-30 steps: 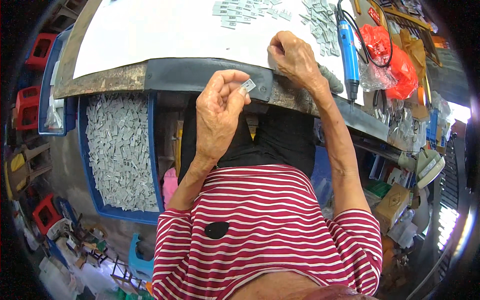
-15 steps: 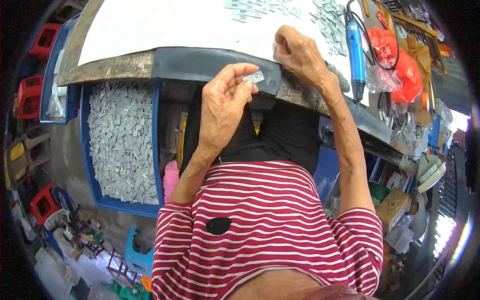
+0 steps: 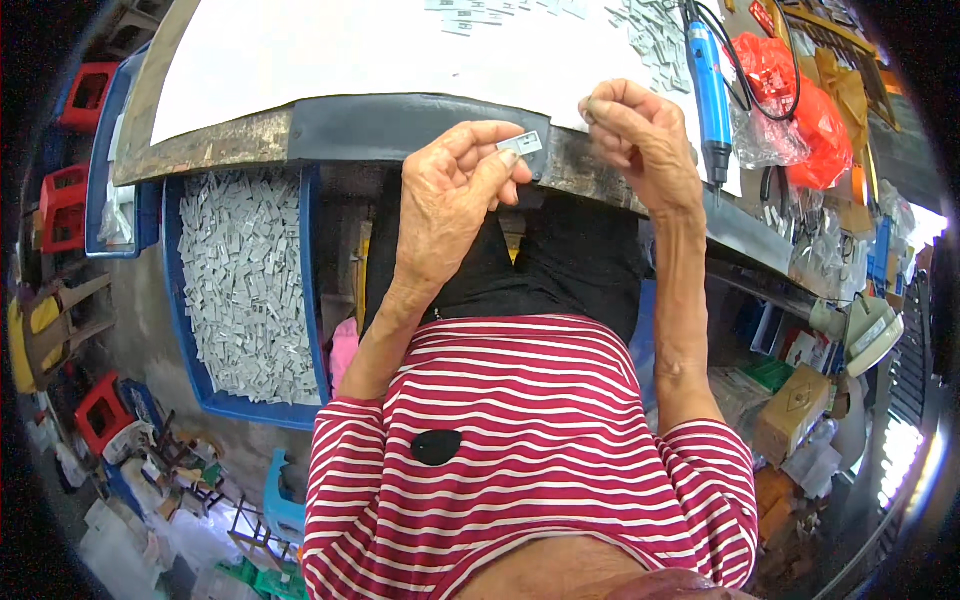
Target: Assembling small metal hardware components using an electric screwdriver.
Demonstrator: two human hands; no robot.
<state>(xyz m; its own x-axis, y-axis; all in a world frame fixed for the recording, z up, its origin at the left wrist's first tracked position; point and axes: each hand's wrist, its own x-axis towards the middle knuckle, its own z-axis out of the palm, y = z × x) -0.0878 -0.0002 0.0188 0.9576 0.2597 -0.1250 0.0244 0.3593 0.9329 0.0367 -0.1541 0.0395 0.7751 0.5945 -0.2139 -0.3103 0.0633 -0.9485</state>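
Note:
My left hand (image 3: 435,210) pinches a small flat grey rectangular piece (image 3: 522,144) between thumb and forefinger, just off the front edge of the table. The piece has a slot-like mark on its upper face. To the right, my right hand (image 3: 650,145) hovers by the table edge, thumb and forefinger pressed together. Whatever may be between those fingertips is too small to make out. White sheeting (image 3: 330,55) covers the table. Similar grey pieces (image 3: 470,14) lie in rows at its far side, and a loose heap of grey pieces (image 3: 655,45) spreads at the far right.
A blue tray (image 3: 190,375) full of grey pieces stands below the table at my left. At the right of the table lie a blue electric screwdriver (image 3: 710,90) with a black cable and a red plastic bag (image 3: 825,140). A dark strip (image 3: 390,125) lines the table's front edge.
My right hand has moved right and turned, bringing its pinched fingertips up into view. My left hand stays nearly in place, with the grey piece tilted slightly more. The view has shifted a little.

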